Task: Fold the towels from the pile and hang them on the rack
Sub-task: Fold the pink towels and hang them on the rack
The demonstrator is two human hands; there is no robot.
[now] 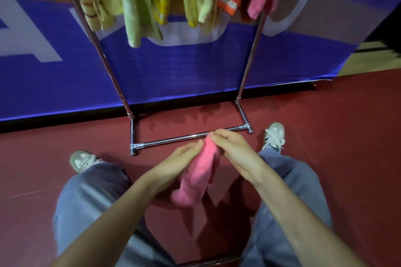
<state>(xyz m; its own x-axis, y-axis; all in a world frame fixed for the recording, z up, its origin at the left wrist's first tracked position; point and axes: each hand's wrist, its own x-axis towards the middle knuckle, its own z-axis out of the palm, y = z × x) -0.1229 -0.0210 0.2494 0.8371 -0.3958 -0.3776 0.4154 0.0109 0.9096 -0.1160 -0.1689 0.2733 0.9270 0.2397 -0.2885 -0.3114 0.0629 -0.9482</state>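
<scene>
Red floor (329, 141) | left hand (183, 158), right hand (235, 147) pinch pink towel (198, 178) top | rest hangs below grip

rack (173, 139) top: cut off | hung towels (134, 6): tops cut off | pink towel (199, 171): blurred

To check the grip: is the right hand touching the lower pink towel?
Touching. In the head view, the right hand pinches the lower pink towel at its top.

A blue banner (173, 71) with white lettering spans twelve o'clock above the dark red floor (336, 136). My left sneaker (83, 161) sits at eight o'clock, my right sneaker (273, 136) at three.
</scene>
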